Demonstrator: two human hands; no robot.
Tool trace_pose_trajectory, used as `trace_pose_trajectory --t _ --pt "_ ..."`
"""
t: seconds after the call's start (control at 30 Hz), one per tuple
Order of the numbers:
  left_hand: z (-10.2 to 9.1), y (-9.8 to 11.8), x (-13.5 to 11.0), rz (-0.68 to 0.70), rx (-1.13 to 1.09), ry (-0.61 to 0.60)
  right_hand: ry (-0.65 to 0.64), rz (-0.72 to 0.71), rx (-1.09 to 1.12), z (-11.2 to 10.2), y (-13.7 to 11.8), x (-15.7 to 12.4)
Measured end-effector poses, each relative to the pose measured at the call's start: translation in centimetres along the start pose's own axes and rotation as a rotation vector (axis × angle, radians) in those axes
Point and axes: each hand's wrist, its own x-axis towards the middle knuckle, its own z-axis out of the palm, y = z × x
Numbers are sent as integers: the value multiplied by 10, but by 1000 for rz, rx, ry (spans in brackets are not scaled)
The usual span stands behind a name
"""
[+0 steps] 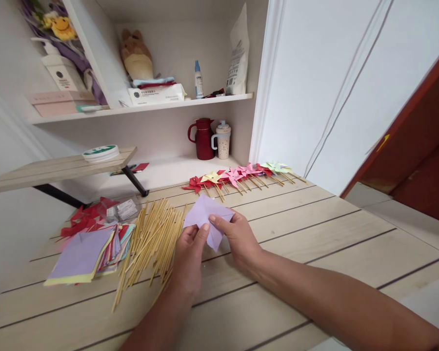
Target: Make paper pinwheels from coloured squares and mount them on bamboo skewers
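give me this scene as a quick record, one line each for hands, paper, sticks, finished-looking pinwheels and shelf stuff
left hand: pinching the purple paper, thumb on top
right hand: gripping the same sheet, thumb near its middle
purple paper: creased, held by both hands
sticks: loose pile left of the left hand
paper stack: left of the sticks, purple sheet uppermost
pinwheels: mixed colours, along the table's back edge
shelf: red jug beside a speckled cup

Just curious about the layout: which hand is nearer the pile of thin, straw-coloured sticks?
Left. The left hand is close beside the stick pile; the right hand is farther away, at the right side of the pale purple paper.
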Motion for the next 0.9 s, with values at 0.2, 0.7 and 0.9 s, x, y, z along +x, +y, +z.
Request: trace_pose_trajectory --t 0.2,0.7,0.9 --pt "-5 -2 4 7 59 51 -7 -14 -5 1 -2 0" --pt "-24 15 15 -84 131 154 -133 -84 -192 -15 -8 10" --pt "-31 32 20 -102 10 200 -306 -498 -648 -31 -17 24"
